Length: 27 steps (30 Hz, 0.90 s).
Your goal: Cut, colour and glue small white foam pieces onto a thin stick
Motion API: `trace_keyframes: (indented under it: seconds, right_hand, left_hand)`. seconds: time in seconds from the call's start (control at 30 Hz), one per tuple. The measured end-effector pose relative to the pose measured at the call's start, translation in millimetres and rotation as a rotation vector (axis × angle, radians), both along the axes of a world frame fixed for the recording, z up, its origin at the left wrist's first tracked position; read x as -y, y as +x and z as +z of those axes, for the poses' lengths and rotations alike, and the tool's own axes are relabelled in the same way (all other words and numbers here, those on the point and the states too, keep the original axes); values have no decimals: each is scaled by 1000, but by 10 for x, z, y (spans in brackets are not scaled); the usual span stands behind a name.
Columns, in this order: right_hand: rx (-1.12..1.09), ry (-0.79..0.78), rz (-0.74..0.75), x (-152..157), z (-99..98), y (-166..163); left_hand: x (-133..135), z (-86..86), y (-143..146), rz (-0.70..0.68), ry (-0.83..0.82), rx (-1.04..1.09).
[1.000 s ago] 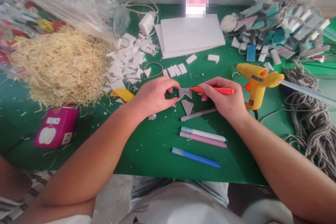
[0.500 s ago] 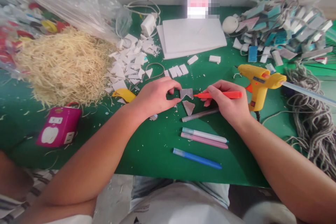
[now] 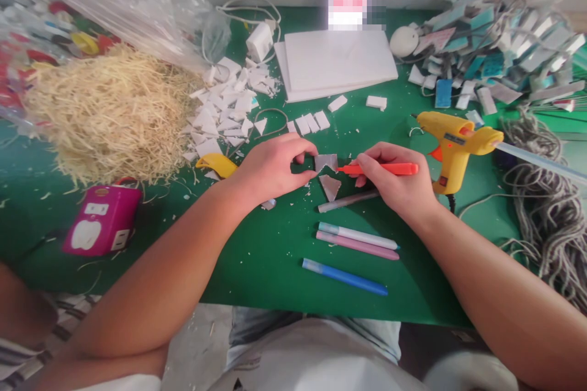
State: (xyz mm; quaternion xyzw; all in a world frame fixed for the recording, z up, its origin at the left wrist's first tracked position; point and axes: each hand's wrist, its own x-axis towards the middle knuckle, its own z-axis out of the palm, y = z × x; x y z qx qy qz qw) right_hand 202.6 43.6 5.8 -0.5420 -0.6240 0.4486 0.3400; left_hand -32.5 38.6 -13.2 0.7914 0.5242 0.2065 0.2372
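My left hand [image 3: 270, 168] pinches a small grey foam piece [image 3: 325, 162] just above the green table [image 3: 257, 256]. My right hand [image 3: 397, 183] grips an orange marker [image 3: 380, 168], its tip touching the right edge of that piece. A second grey triangular piece [image 3: 329, 186] lies on the table just below. A grey marker [image 3: 348, 200] lies under my right hand. Nearer to me lie a light blue marker [image 3: 358, 235], a pink marker [image 3: 355, 245] and a blue marker [image 3: 343, 277].
A yellow glue gun [image 3: 452, 140] stands right of my right hand. White foam sheets [image 3: 337, 61] and foam scraps [image 3: 229, 110] lie behind. A straw pile [image 3: 105, 113] and a pink box [image 3: 101, 229] are at left, grey cord [image 3: 545, 208] at right.
The orange marker drew back to the right, then its tip returned to the grey piece's edge. My left hand has kept its hold on the piece.
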Motion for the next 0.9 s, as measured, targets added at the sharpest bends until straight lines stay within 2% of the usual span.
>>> trace_keyframes:
  seconds: [0.53, 0.77, 0.9]
  right_hand:
    - [3, 0, -10, 7, -26, 2]
    - [10, 44, -82, -5, -34, -8]
    - [-1, 36, -70, -13, -13, -39]
  left_hand:
    - [-2, 20, 4, -3, -14, -6]
    - [4, 22, 14, 0, -14, 2]
    - [7, 16, 12, 0, -5, 1]
